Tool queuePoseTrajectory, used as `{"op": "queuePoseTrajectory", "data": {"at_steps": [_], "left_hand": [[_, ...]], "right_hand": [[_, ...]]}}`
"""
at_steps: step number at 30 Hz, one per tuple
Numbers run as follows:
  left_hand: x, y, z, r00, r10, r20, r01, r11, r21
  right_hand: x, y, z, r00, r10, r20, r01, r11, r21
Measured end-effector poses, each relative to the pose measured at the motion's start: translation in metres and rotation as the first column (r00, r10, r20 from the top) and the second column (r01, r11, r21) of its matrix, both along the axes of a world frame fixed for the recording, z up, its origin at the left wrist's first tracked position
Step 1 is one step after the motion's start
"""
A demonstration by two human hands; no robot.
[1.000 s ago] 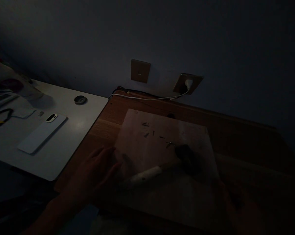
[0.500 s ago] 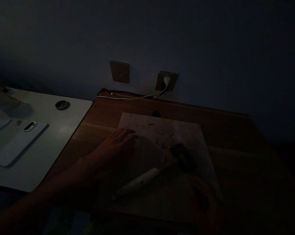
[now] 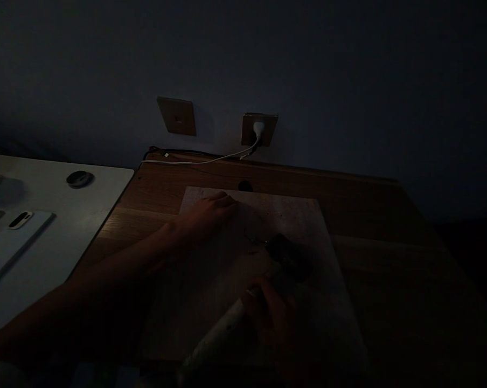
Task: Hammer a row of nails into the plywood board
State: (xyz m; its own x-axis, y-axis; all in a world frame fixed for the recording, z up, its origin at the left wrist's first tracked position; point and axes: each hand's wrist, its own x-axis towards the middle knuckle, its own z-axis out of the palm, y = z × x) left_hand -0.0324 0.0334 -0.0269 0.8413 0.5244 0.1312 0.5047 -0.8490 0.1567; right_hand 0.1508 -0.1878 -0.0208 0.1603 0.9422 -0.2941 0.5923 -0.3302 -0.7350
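The view is very dark. A hammer [image 3: 290, 258] with a black block head and a pale handle lies across a light, square board [image 3: 324, 231]. My right hand [image 3: 270, 310] is closed around the handle just below the head. At the board's far left part rests my left hand [image 3: 213, 210], back up, with its fingers bent together against the surface; whatever is under them is hidden. Between the hands and left of the hammer head lie a few small, thin metal pieces [image 3: 255, 240], perhaps nails, too dim to be sure.
The board sits on a wooden desk [image 3: 368, 215] against the wall. A white table [image 3: 102, 188] adjoins at left, bearing a phone [image 3: 19, 237] and a dark round ring [image 3: 79, 179]. Cables [image 3: 211, 160] run along the back edge to a wall socket [image 3: 268, 126].
My right hand has moved in and gripped the hammer's handle. My left hand has shifted farther onto the board, its fingers drawn in. Small pieces seen near the far edge no longer show.
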Motion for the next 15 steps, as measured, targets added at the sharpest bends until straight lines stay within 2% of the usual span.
{"op": "queuePoseTrajectory", "data": {"at_steps": [4, 6, 8, 10, 12, 15], "left_hand": [[-0.002, 0.002, -0.004, 0.998, 0.016, 0.059, -0.019, 0.998, 0.058], [-0.002, 0.005, -0.005, 0.997, 0.053, 0.055, -0.059, 0.992, 0.108], [-0.003, 0.006, -0.004, 0.996, 0.09, 0.016, -0.091, 0.983, 0.157], [-0.003, 0.005, -0.001, 0.995, 0.085, -0.049, -0.074, 0.977, 0.198], [-0.001, 0.002, 0.002, 0.992, 0.048, -0.114, -0.02, 0.973, 0.229], [-0.001, 0.0, 0.005, 0.991, 0.02, -0.129, 0.012, 0.97, 0.245]], "right_hand": [[0.005, -0.013, 0.002, 0.947, -0.213, -0.24, 0.207, 0.977, -0.05], [0.01, -0.022, 0.003, 0.87, -0.323, -0.373, 0.312, 0.946, -0.09], [0.014, -0.031, 0.006, 0.757, -0.433, -0.489, 0.402, 0.899, -0.173], [0.017, -0.037, 0.009, 0.674, -0.523, -0.522, 0.456, 0.85, -0.264], [0.019, -0.039, 0.011, 0.665, -0.549, -0.507, 0.476, 0.834, -0.279], [0.022, -0.033, 0.012, 0.741, -0.484, -0.466, 0.456, 0.871, -0.182]]}}
